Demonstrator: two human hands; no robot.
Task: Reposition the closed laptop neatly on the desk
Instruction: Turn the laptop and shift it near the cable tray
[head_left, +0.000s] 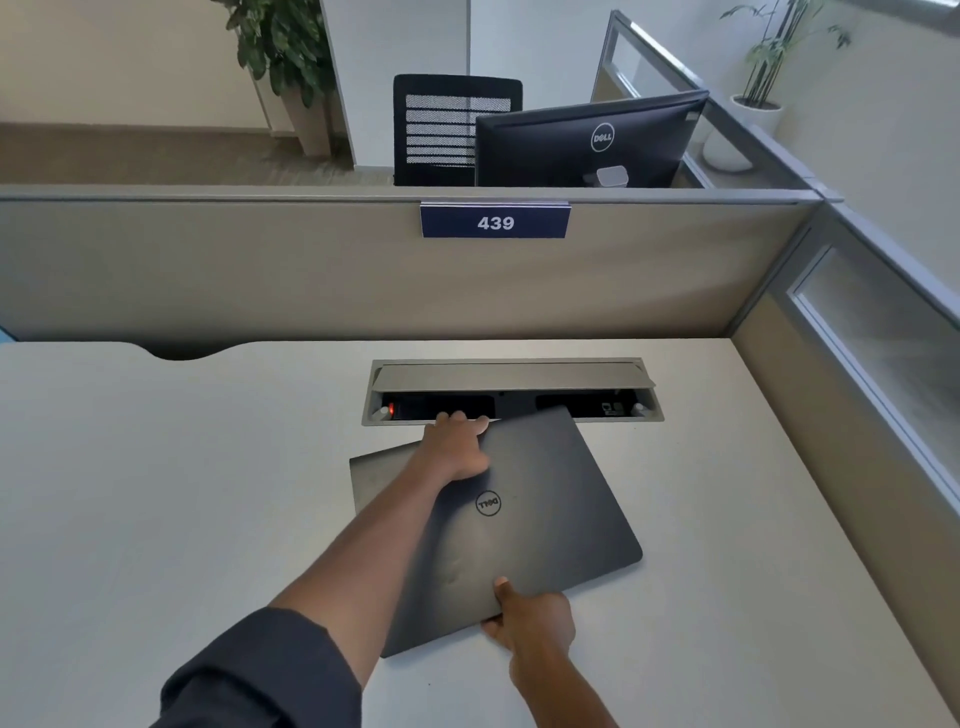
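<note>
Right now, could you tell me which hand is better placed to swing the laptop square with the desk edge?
The left hand. It grips the far edge of the skewed laptop beside the cable tray, so it can swing that end while the right hand pivots the near edge.

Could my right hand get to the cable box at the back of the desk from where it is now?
Probably not directly. The right hand grips the near edge of the laptop, which lies skewed between it and the cable box, its far corner over the box's front rim. The left hand is already there.
</note>
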